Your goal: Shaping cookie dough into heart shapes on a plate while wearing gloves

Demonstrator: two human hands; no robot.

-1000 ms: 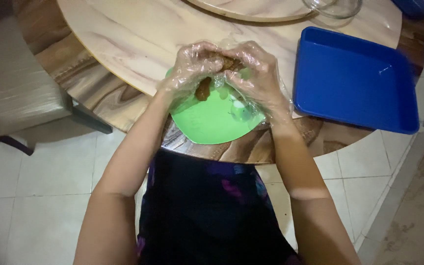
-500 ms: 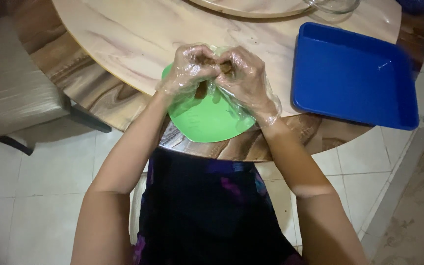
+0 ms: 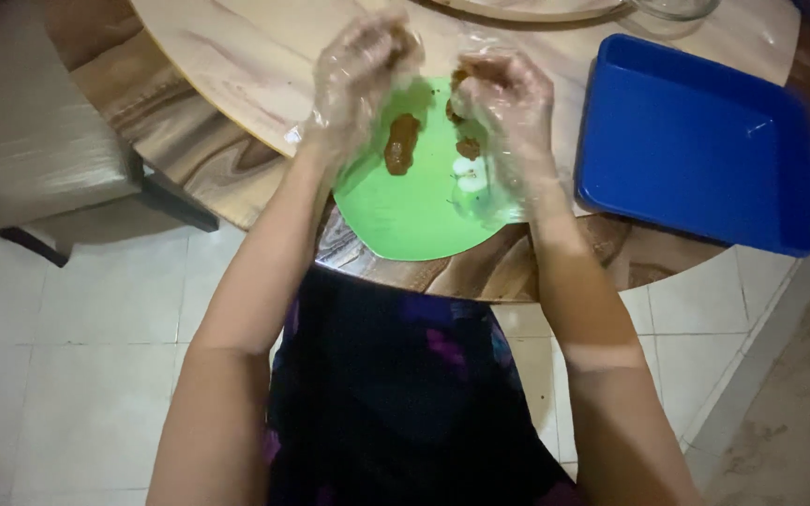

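Both my hands wear clear plastic gloves and hover over a green plate (image 3: 414,220) at the near edge of a round marble-patterned table (image 3: 236,66). My right hand (image 3: 508,112) has its fingers curled on a brown, sticky piece of food above the plate's far right. My left hand (image 3: 358,80) is raised over the plate's far left and is blurred, so I cannot see what its fingers hold. A long brown lump (image 3: 401,142) lies on the plate between the hands. Beside it are small brown bits (image 3: 468,147) and two white bits (image 3: 469,176).
A blue square tray (image 3: 696,141) sits on the table to the right of the plate. A grey chair (image 3: 30,141) stands at the left on the white tiled floor. A glass bowl's rim (image 3: 672,7) and a wooden board's edge (image 3: 527,7) show at the table's far side.
My hands were pressed together around brown food over the plate; now they have pulled apart, and a brown lump and small bits lie on the plate.
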